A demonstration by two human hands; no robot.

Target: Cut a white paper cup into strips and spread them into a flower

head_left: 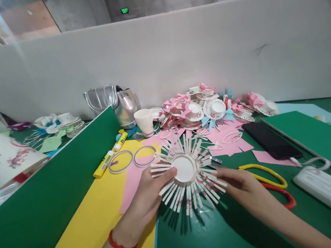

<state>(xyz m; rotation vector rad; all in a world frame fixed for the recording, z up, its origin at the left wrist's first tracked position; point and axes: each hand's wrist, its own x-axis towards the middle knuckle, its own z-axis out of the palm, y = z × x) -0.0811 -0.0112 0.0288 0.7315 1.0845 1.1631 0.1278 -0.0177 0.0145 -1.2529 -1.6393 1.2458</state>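
A paper cup (184, 168) is cut into many narrow white strips that splay out around its round base, like a sunburst. My left hand (151, 188) is closed on its left side, thumb on the rim of the base. At the cup's right edge, my right hand (236, 179) pinches the ends of some strips; its fingertips are partly hidden. Scissors with yellow and red handles (280, 179) lie on the table just beyond my right hand. Yellow paper sheets (95, 214) and a pink sheet (132, 182) lie under and beside my left hand.
Two tape rings (121, 171) and yellow glue sticks (103, 165) lie to the left, by a green divider (55, 175). Behind are an uncut cup (144, 122), a silver bag (127, 108) and piled pink-and-white paper crafts (193, 107). A phone (270, 140) and power strip (329, 189) lie right.
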